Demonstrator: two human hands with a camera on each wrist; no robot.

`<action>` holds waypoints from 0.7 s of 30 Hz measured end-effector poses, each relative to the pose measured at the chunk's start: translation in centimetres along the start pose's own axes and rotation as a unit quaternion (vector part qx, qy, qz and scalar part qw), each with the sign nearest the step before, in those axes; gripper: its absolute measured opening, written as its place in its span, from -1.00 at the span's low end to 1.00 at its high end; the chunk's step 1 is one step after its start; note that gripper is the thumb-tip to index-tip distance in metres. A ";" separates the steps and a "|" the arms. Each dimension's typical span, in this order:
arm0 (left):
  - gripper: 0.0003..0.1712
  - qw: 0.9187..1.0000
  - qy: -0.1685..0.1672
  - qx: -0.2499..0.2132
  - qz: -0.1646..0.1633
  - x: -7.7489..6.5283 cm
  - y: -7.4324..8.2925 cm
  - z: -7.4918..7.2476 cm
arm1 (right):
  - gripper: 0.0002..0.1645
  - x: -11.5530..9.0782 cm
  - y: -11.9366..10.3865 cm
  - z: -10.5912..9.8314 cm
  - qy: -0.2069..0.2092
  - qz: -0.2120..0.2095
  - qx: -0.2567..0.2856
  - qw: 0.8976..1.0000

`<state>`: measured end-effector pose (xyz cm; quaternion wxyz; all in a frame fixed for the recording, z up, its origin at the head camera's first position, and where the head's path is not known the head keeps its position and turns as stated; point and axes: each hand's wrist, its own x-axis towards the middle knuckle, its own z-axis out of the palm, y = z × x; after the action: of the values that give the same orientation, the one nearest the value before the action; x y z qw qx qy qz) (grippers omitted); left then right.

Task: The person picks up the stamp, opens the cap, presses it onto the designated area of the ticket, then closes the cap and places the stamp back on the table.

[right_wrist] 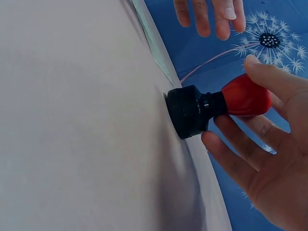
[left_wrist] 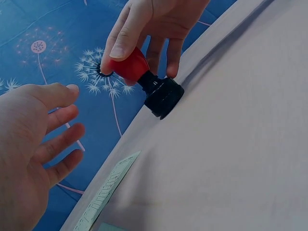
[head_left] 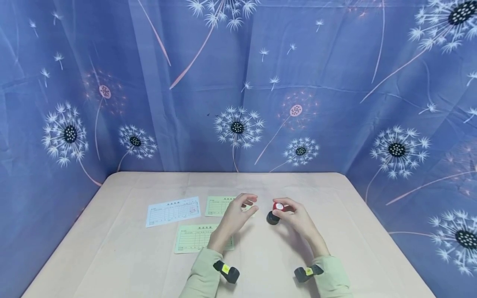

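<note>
My right hand point(head_left: 296, 215) pinches the red knob of a round stamp point(right_wrist: 187, 111) between thumb and fingers, right of the paper slips. The stamp's black base points down, close to the tabletop; whether it touches I cannot tell. My left hand point(head_left: 238, 213) is held above the slips with fingers loosely bent, holding nothing. Beneath it, the hand partly covers a far green slip point(head_left: 216, 205), and the wrist partly covers a nearer green slip point(head_left: 191, 239). To the left lies a blue printed slip point(head_left: 167, 213) with a faint red mark at its right side.
A pale cloth covers the table point(head_left: 123, 256). Behind it and at both sides hangs a blue curtain point(head_left: 193, 124) with a dandelion print. Each wrist carries a black strapped camera, and green sleeves cover both forearms.
</note>
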<state>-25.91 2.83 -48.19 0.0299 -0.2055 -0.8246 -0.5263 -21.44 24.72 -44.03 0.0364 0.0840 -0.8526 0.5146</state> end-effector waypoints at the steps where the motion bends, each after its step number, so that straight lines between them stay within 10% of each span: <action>1: -0.61 1.000 0.000 0.001 0.000 0.0 0.0 0.0 | -0.52 0.0 0.0 0.0 -0.003 0.001 0.000 1.000; 21: -0.60 1.000 -0.007 -0.003 -0.012 -0.1 0.2 -0.2 | -0.50 1.2 3.8 0.7 0.011 -0.013 -0.015 1.000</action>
<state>-25.78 2.75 -47.95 0.0167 -0.1992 -0.8256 -0.5277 -23.25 25.74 -47.51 0.0539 0.0883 -0.8583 0.5026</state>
